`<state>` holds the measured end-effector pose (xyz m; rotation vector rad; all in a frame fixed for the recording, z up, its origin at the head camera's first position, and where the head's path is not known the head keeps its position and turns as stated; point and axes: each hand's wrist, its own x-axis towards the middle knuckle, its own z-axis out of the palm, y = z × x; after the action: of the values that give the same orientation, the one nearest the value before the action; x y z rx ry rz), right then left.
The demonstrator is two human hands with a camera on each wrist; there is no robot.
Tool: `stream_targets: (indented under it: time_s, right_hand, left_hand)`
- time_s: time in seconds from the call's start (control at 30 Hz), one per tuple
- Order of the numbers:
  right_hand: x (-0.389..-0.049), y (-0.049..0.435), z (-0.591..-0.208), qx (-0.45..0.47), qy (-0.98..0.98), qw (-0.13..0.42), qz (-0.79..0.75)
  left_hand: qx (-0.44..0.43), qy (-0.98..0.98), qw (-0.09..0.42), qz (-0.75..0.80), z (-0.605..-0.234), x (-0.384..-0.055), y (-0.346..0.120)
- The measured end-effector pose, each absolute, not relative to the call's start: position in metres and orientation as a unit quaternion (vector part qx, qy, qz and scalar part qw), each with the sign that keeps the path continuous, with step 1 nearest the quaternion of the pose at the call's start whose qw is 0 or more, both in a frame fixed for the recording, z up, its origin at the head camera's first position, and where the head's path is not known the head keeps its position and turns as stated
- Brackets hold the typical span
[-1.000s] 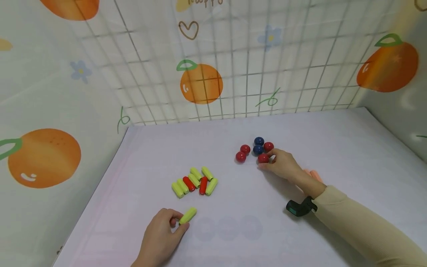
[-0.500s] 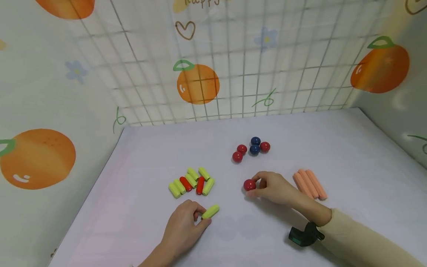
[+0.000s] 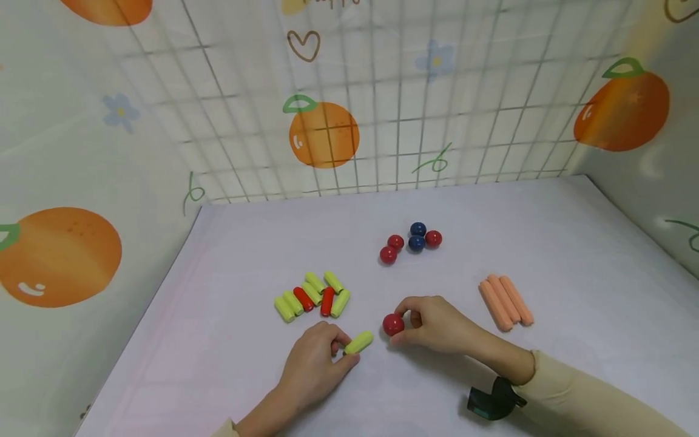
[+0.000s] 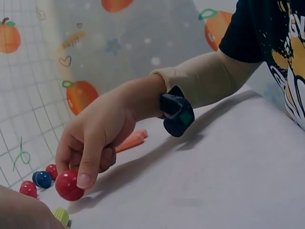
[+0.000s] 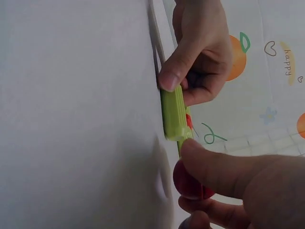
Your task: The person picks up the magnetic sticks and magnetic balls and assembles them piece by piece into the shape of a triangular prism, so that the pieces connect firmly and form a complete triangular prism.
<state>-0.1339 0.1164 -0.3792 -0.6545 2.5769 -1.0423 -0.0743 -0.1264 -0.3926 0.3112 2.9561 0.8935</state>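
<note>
Two hands [image 3: 315,363] [image 3: 439,325] pinch glossy ball [image 3: 393,325], seemingly ridged stick [image 3: 359,342]

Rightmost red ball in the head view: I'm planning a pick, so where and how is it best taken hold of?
I'd probably pinch the rightmost red ball across its middle, on its near and far sides, coming from the right: it is round, and the nearer blue ball crowds its left.
</note>
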Motion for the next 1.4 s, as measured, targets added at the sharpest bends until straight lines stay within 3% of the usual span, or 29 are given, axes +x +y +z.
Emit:
stream_targets:
  time_s: [1.17, 1.4]
  right_hand:
    - [-0.1367, 0.1088, -0.3837, -0.245, 0.894, 0.146, -0.345]
    - [-0.1357, 0.1092, -0.3827, -0.225, 0.904, 0.134, -0.339]
  left_hand:
    - [0.113, 0.949, 0.025, 0.292, -0.3923, -0.0785, -0.1196]
    - [0.145, 0.938, 0.045, 0.313, -0.3942, -0.0779, -0.1178]
